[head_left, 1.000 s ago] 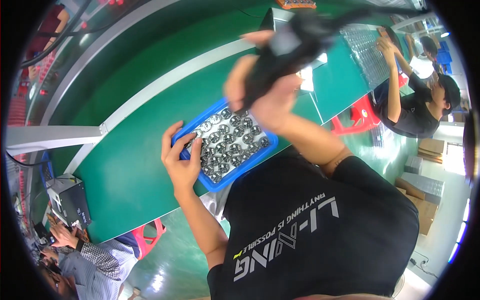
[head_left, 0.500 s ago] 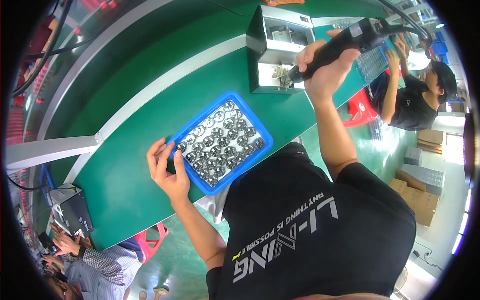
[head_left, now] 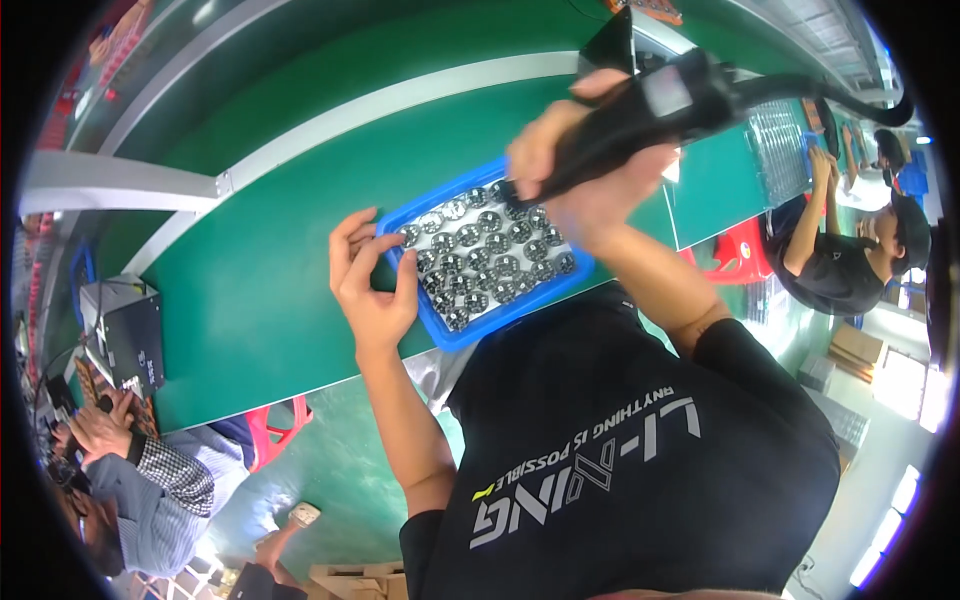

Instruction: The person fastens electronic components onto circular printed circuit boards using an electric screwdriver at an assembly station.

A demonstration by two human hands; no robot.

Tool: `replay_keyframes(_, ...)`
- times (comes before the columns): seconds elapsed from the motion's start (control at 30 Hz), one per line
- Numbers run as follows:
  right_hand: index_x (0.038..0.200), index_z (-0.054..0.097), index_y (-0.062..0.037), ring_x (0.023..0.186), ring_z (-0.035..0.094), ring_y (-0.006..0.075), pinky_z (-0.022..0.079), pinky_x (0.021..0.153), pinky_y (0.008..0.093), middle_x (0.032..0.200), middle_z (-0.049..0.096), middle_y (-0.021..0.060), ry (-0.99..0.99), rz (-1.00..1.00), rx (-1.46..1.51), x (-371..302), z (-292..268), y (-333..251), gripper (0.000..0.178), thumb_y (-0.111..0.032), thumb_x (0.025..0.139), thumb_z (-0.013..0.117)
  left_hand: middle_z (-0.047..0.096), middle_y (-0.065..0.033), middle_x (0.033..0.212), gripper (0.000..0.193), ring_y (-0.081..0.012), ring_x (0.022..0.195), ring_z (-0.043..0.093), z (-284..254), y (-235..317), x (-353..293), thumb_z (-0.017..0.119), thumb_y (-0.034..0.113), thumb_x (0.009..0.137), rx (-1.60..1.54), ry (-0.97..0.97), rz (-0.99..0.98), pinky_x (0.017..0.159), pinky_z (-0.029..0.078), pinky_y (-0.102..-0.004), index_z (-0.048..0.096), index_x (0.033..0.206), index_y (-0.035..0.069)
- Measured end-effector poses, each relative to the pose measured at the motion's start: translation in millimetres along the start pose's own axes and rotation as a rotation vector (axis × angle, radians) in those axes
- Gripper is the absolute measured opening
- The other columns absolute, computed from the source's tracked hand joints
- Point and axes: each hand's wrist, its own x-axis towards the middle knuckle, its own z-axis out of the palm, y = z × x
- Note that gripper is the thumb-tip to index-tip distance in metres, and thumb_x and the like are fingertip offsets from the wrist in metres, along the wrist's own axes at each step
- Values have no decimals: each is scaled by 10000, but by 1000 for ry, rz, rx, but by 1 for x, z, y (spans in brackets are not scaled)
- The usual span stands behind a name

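Note:
My right hand (head_left: 600,185) is wrapped around a thick black electric screwdriver (head_left: 640,120), its cable running off to the right. The tool's tip points down at the far right part of a blue tray (head_left: 465,335) and is lost among the parts there. Several round, shiny, dark-and-silver parts (head_left: 480,260) sit in rows on the tray's white bottom. My left hand (head_left: 375,285) grips the tray's left rim, thumb and forefinger close together at the edge. My right hand and the screwdriver hide the tray's far right corner.
The tray lies on a green worktable (head_left: 270,290) backed by a white metal rail (head_left: 400,95). Behind my right hand, a box-shaped machine (head_left: 610,45) is mostly hidden. A black box device (head_left: 125,330) stands far left. Co-workers sit at both sides, near red stools (head_left: 735,250).
My right hand has brought the screwdriver from the box-shaped machine to over the tray's far right part. My left hand stays at the tray's left rim. The view has shifted.

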Motion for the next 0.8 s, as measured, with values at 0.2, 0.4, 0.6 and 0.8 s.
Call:
replay_keyframes(0.2, 1227, 332, -81, 493, 538, 205, 473, 511, 336, 634, 543, 103, -182, 4, 102, -2, 58, 52, 851, -820, 828, 473, 656, -156, 1121, 94, -295, 937, 635, 3, -1, -1, 766, 7, 732, 72, 25, -26, 822, 518, -386, 737, 820, -8)
replay_keyframes(0.4, 1208, 343, -56, 490, 543, 202, 472, 487, 325, 630, 547, 111, -181, 17, 108, -3, 69, 69, 833, -776, 836, 538, 663, -152, 1102, 90, -303, 909, 641, 1, -3, -1, 782, 3, 732, 79, 32, 20, 785, 526, -386, 725, 799, -15)
replay_keyframes(0.6, 1195, 345, -52, 484, 541, 199, 469, 478, 318, 627, 549, 109, -203, 25, 150, -5, 68, 75, 831, -774, 834, 543, 663, -154, 1097, 88, -306, 901, 639, -1, -5, 0, 778, -8, 733, 84, 32, 33, 776, 528, -386, 721, 798, -23)
replay_keyframes(0.8, 1176, 369, -29, 513, 556, 170, 464, 478, 291, 656, 577, 107, -192, -30, 96, -7, 77, 80, 797, -730, 857, 575, 662, -159, 1085, 92, -315, 897, 638, -4, -8, 4, 772, -18, 736, 74, 26, 48, 769, 526, -389, 722, 812, -31)
